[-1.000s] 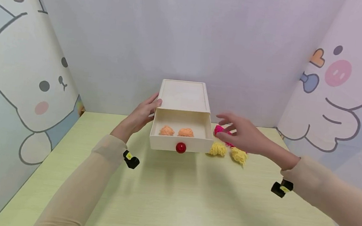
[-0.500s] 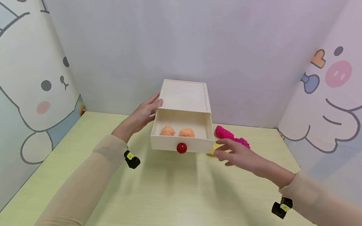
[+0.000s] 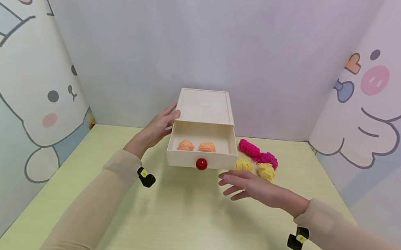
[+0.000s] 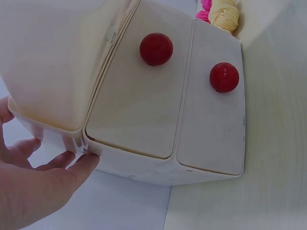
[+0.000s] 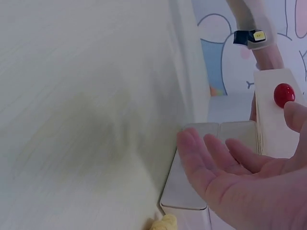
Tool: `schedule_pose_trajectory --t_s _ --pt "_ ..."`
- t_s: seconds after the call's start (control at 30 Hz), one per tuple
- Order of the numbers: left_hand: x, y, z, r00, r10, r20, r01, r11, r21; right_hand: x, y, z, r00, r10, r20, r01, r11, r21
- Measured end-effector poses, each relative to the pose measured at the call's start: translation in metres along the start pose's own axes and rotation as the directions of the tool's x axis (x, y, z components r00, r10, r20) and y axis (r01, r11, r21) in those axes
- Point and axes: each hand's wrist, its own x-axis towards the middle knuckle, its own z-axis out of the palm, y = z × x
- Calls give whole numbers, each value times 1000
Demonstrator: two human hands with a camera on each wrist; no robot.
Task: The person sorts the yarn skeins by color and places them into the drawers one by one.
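Note:
A white cabinet [image 3: 206, 106] with stacked drawers stands at the back of the table. Its top drawer [image 3: 182, 158] is pulled out, with two orange yarn bundles [image 3: 185, 145] inside near the front and a red round knob [image 3: 201, 164] outside. My left hand [image 3: 153, 130] rests against the cabinet's left side near the top, fingers touching the wall in the left wrist view. In front of the drawer's right corner hovers my right hand [image 3: 253, 186], fingers extended and apart, holding nothing. Two lower drawers [image 4: 139, 86], each with a red knob, are closed in the left wrist view.
Right of the cabinet lie two magenta yarn bundles [image 3: 249, 148] and two yellow yarn bundles [image 3: 265, 171] on the pale wooden table [image 3: 188, 231]. A grey-white backdrop [image 3: 210, 39] rises behind, and cartoon-printed panels [image 3: 370, 99] flank both sides.
My right hand has moved from over the yarn toward me and left, to below the drawer's right corner, uncovering the yellow and magenta bundles. The left hand and drawer look unchanged.

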Motion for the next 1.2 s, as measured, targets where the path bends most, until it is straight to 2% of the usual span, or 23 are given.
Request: schedule_pose_trajectory --t_s 0.17,0.4,0.63,0.83,1.2 --pt "0 0 0 1000 8 -1 -8 1000 -7 9 -4 12 998 -60 34 56 992 115" --pt "0 1 1 1000 16 -2 -16 1000 -16 20 -11 26 995 -85 45 68 957 282" --pt "0 0 0 1000 19 1 -19 1000 2 31 -19 37 997 -72 16 62 935 348" --pt "-2 0 1 1000 16 -4 -16 1000 3 39 -27 46 998 -50 -34 59 905 420" --pt "0 0 1 1000 14 -8 -14 1000 -28 49 -36 53 995 -46 -85 80 885 458"
